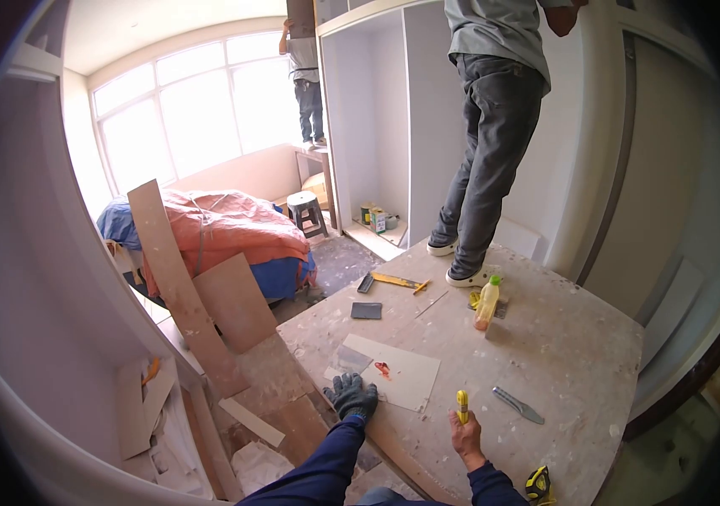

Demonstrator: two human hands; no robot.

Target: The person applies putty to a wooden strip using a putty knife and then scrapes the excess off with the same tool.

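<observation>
My left hand (350, 398), in a dark grey work glove, lies with fingers spread at the edge of the worktop (571, 354). Its fingertips are by the corner of a pale flat board (411, 372), which bears an orange-red smear (383, 369) and a grey sheet (351, 360). My bare right hand (466, 438) is closed around a yellow utility knife (462, 405), held upright above the worktop. To its right lies a grey scraper-like blade (518, 405). A yellow and black tape measure (539, 485) sits near the front edge.
A person (495, 126) stands on the worktop's far end, beside a bottle (487, 304). A try square (398, 280) and dark block (367, 310) lie further left. Boards (183, 287) lean by a tarp-covered pile (233, 223). Another person (305, 84) stands near the window.
</observation>
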